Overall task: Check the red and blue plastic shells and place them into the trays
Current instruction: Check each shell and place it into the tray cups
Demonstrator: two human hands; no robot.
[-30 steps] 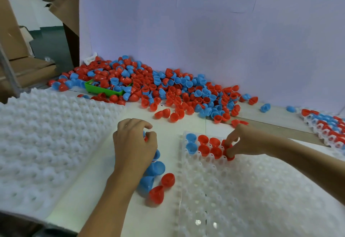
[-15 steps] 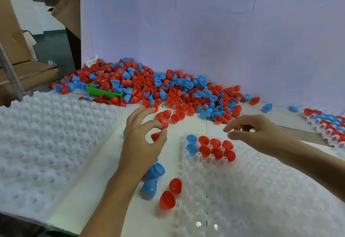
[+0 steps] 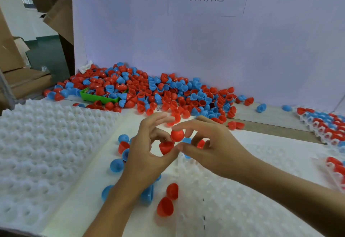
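My left hand point(image 3: 147, 154) pinches a red shell point(image 3: 166, 147) between thumb and fingers. My right hand point(image 3: 214, 149) meets it at the centre and holds a second red shell point(image 3: 177, 135) at its fingertips, just above the first. Both hands hover over the near-left corner of a white dimpled tray point(image 3: 242, 199); the shells set in that corner are mostly hidden behind my hands. Loose red shells point(image 3: 165, 207) and blue shells point(image 3: 116, 165) lie on the table under my left wrist. A big pile of red and blue shells point(image 3: 158, 93) lies at the back.
A second white dimpled tray point(image 3: 43, 152) lies at the left. A green bin point(image 3: 99, 97) sits half buried in the pile. A filled tray point(image 3: 324, 124) is at the far right. A white board with printed text stands behind, and cardboard boxes are at the far left.
My right hand left the tray's filled corner and moved left to meet my left hand. My left hand rose from the loose shells. Each hand now holds a red shell.
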